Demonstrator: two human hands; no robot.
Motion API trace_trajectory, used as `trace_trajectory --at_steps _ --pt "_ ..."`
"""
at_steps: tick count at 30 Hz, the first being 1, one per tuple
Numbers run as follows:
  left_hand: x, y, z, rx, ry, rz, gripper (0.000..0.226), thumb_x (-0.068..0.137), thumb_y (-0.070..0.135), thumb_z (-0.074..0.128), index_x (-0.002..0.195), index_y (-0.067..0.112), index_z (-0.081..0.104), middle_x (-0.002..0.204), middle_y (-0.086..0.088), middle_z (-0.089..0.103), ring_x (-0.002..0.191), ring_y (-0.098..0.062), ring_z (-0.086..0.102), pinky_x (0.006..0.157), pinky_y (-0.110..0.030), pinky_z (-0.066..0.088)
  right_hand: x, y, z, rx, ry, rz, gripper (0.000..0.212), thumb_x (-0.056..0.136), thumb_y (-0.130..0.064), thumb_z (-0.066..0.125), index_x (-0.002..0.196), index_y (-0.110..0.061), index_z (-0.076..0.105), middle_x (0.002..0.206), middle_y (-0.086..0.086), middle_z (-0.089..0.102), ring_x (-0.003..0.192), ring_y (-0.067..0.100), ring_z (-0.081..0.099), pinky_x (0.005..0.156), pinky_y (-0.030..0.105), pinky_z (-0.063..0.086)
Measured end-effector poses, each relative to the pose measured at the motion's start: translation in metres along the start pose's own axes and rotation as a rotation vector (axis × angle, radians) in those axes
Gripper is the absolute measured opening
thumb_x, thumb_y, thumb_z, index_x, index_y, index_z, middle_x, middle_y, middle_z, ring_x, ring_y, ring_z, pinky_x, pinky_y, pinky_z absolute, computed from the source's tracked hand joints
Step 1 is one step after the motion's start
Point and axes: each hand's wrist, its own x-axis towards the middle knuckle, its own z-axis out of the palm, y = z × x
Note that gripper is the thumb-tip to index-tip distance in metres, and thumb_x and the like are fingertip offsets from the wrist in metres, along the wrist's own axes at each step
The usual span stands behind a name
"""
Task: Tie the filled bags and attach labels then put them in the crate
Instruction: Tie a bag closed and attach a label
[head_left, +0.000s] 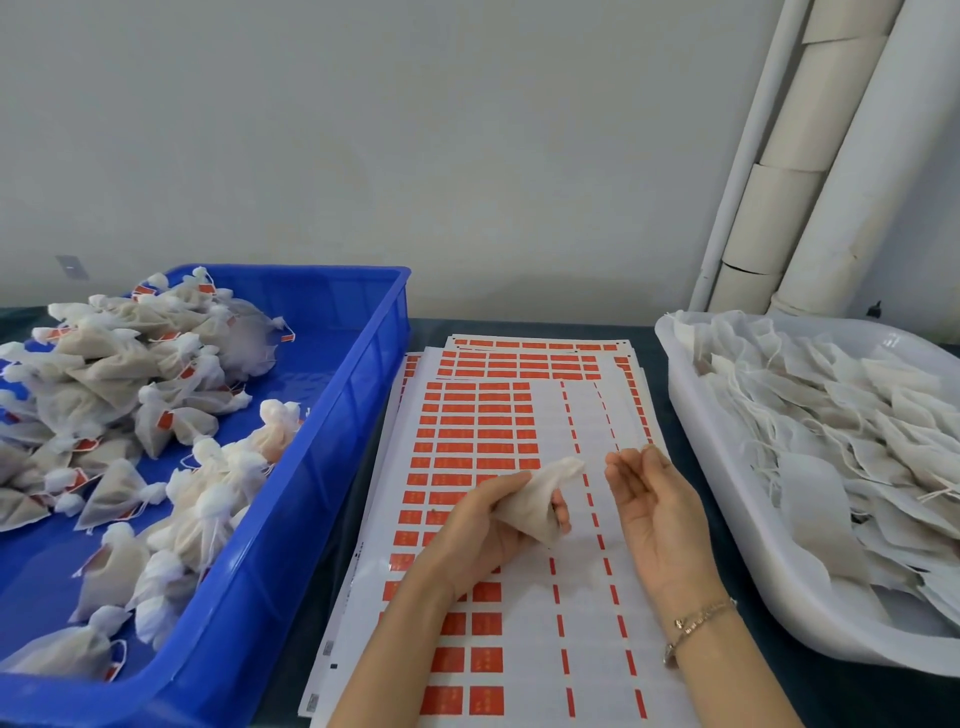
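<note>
My left hand (485, 525) grips a small white filled mesh bag (540, 499) above the label sheets, its gathered neck pointing up and to the right. My right hand (657, 512) hovers just right of the bag, palm turned up, fingers relaxed and holding nothing I can make out. Sheets of orange-red labels (478, 431) lie stacked on the table under both hands. The blue crate (332, 415) on the left holds several tied bags with orange labels (171, 421).
A white plastic tub (727, 499) at the right is piled with flat untied bags (852, 436) and loose strings. White pipes (810, 182) stand against the wall at the back right. The dark table edge shows between crate, sheets and tub.
</note>
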Motion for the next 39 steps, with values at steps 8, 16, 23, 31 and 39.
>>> trace_trajectory --at_steps 8,16,23,31,39 --pt "-0.002 0.004 -0.003 0.117 0.261 0.325 0.031 0.089 0.037 0.05 0.107 0.023 0.07 0.11 0.0 0.07 0.103 -0.017 0.066 0.081 -0.024 0.053 -0.002 0.029 0.0 -1.297 0.066 -0.575 0.005 0.091 -0.029 0.06 0.088 -0.031 0.056 0.081 -0.026 0.053 0.069 -0.001 0.055 0.062 0.007 0.036" --pt "0.0 -0.008 -0.002 0.648 0.502 0.467 0.025 0.09 0.042 0.055 0.101 0.023 0.067 0.092 0.011 0.068 0.09 -0.005 0.061 0.072 -0.009 0.048 -0.006 0.035 -0.001 -1.374 -0.162 -0.659 0.014 0.089 -0.027 0.063 0.086 -0.037 0.054 0.084 -0.024 0.056 0.08 0.002 0.057 0.077 0.013 0.046" --pt "0.009 -0.018 -0.006 1.055 0.634 0.61 0.02 0.089 0.015 0.065 0.108 0.019 0.067 0.112 0.012 0.061 0.105 0.0 0.055 0.088 -0.004 0.042 -0.015 0.034 0.009 -1.244 -0.292 -0.682 0.014 0.088 -0.025 0.065 0.087 -0.036 0.057 0.084 -0.027 0.055 0.083 0.007 0.056 0.077 0.014 0.046" --pt "0.008 -0.021 -0.005 1.272 0.521 0.717 0.024 0.089 0.022 0.064 0.11 0.015 0.073 0.113 0.007 0.067 0.114 -0.008 0.052 0.098 -0.019 0.043 -0.025 0.031 0.019 -1.011 -0.4 -0.622 0.014 0.082 -0.027 0.068 0.088 -0.039 0.063 0.084 -0.022 0.065 0.088 0.001 0.06 0.073 0.007 0.047" --pt "-0.002 -0.01 0.013 0.732 0.373 0.459 0.032 0.097 0.034 0.041 0.097 0.016 0.067 0.087 0.004 0.065 0.088 -0.006 0.06 0.078 -0.011 0.048 -0.019 0.027 0.017 -0.815 -0.254 -0.468 0.015 0.091 -0.023 0.062 0.099 -0.035 0.065 0.093 -0.019 0.065 0.089 0.004 0.06 0.072 0.013 0.05"
